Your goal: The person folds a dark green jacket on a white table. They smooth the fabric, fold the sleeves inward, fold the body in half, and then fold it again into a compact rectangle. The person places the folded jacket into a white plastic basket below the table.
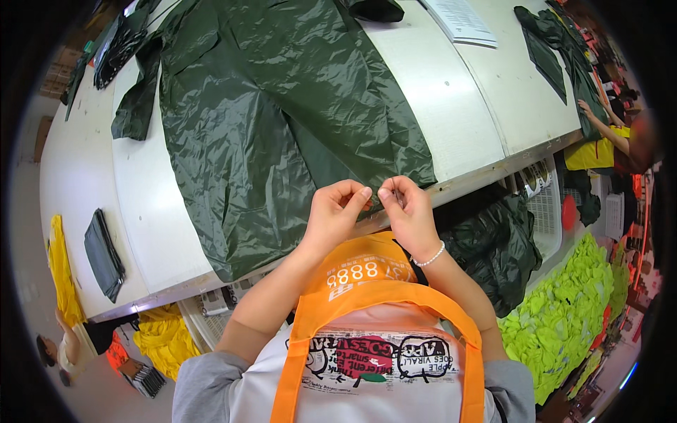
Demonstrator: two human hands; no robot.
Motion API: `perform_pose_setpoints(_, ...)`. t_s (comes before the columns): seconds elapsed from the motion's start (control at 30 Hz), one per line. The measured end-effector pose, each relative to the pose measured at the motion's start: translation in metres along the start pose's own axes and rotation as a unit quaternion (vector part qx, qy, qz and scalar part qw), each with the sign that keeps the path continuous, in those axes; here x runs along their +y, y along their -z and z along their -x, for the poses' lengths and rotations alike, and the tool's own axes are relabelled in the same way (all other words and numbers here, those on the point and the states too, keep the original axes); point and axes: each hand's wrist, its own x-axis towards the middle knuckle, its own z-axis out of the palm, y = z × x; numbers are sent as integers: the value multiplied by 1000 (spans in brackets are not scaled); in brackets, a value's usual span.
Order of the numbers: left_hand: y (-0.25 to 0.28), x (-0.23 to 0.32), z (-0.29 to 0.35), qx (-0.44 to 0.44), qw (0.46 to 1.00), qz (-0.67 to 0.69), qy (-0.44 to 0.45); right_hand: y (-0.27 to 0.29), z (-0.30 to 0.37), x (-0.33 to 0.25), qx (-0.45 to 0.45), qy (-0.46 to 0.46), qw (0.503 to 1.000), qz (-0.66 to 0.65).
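A shiny dark green raincoat [282,106] is spread over the white table in front of me, its front edge reaching the table's near side. At that edge my left hand [337,210] is closed, thumb and forefinger pinching the hem. Close beside it on the right, my right hand [409,211] is closed too, its thumb and forefinger pinched at the same hem. A thin dark bit shows at the right fingertips, too small to name. The two hands are slightly apart.
Folded dark green pieces [104,254] lie left on the table [451,92], papers [462,21] at the back. Below right are a dark green heap [493,243], a white basket [546,218] and a lime-yellow pile [560,310]. A person in yellow [599,148] works at right.
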Motion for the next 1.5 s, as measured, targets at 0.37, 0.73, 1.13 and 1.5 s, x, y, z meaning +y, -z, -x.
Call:
perform_pose_setpoints(0.37, 4, 11, -5, -12, 1000, 16, -18, 11, -10, -13, -60, 60, 996, 26)
perform_pose_setpoints(0.73, 14, 24, -1, -18, 996, 81, -16, 14, -12, -21, -84, 94, 992, -6)
perform_pose_setpoints(1.13, 15, 23, 0, -27, 996, 65, -61, 13, -16, -41, -158, 168, 966, 113)
perform_pose_setpoints(1.5, 16, 23, 0, -23, 994, 91, -52, 10, -15, -38, -138, 176, 969, 102)
